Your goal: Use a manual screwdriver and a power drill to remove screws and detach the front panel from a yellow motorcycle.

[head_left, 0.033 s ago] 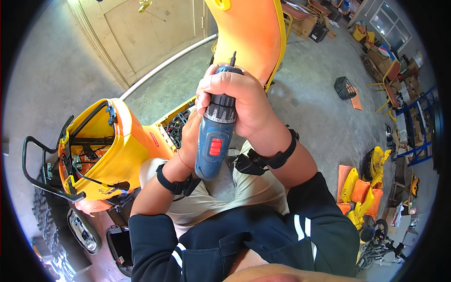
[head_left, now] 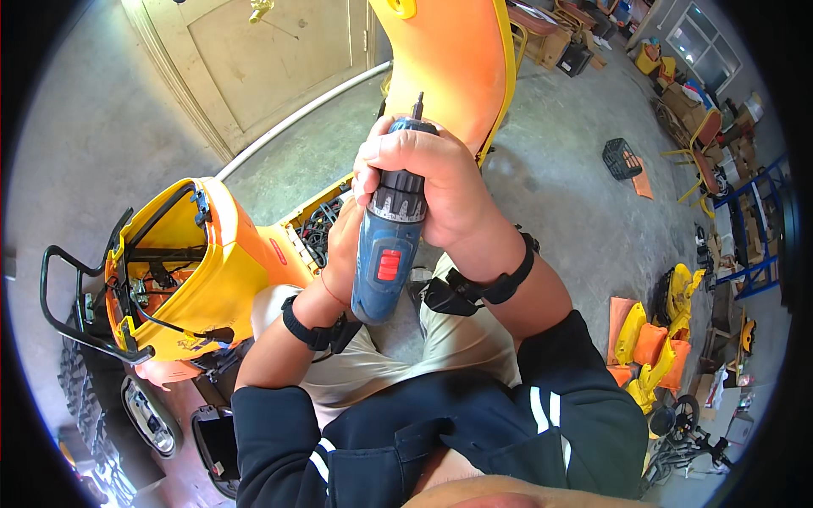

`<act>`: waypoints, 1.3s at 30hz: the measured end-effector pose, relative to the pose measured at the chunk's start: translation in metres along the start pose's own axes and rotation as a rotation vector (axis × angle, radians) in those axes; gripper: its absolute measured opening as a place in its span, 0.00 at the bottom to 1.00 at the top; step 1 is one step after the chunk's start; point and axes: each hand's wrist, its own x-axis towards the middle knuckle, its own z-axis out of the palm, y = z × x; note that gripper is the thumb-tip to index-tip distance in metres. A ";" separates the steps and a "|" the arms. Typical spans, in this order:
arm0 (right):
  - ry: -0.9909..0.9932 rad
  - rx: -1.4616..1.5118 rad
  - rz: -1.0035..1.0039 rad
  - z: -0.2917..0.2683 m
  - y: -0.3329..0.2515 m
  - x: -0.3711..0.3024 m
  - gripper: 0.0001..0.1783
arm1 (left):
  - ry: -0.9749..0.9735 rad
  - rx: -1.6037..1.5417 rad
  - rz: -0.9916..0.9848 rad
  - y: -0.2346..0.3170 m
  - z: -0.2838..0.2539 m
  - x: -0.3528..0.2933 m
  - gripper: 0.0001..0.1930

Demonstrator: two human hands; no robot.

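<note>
A blue and black cordless drill (head_left: 387,254) with a red switch on top is held in front of me, its bit (head_left: 418,106) pointing away. My right hand (head_left: 440,173) is closed round the chuck at the front, thumb lying across it. Along the drill's left side, my left hand (head_left: 340,250) grips it from below; most of its fingers and the drill's handle are hidden. Beyond the bit rises a large orange-yellow curved panel (head_left: 453,72). Behind my left hand lies an opened compartment full of black wiring (head_left: 318,229).
At left stands a yellow-orange vehicle body (head_left: 241,241), its front open, with a black tubular rack (head_left: 63,313). Yellow and orange parts (head_left: 652,343) lie on the floor at right. A black basket (head_left: 621,158) sits farther off. A white pipe (head_left: 296,117) runs near the door (head_left: 262,63).
</note>
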 end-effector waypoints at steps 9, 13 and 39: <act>-0.007 -0.015 -0.008 0.000 0.001 0.000 0.08 | 0.041 0.075 0.122 0.006 -0.002 0.009 0.16; -0.017 -0.010 -0.008 0.000 0.001 0.000 0.08 | 0.032 0.095 0.175 0.013 -0.005 0.011 0.15; 0.013 0.085 0.023 0.005 0.005 0.001 0.09 | -0.037 -0.023 0.004 -0.040 0.002 -0.021 0.19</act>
